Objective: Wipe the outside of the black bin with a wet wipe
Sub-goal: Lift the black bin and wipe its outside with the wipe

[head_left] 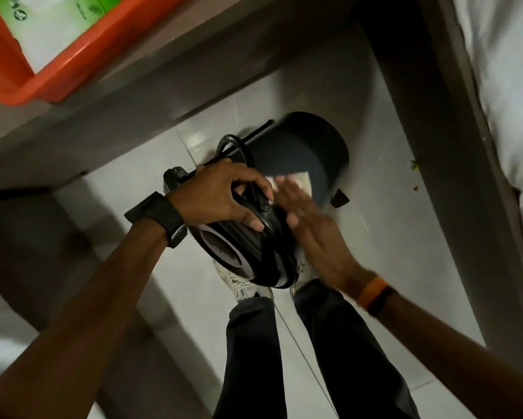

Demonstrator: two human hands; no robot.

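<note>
Left hand (224, 195) clamped on black bin (299, 152) rim; right hand (308, 216) flat, pressing wet wipe (296, 179). We should overlap strokes.

An orange plastic tray (53, 77) sits at the edge of a grey-brown tabletop (151, 86) in the upper left, with a green-and-white packet (48, 22) lying inside it. Below, the floor is pale glossy tile (384, 237), crossed by thin grout lines. Along the right side runs a white mattress (508, 86) in a grey-brown bed frame (429, 146), with a few small specks of debris (415, 176) on the frame's ledge.
</note>
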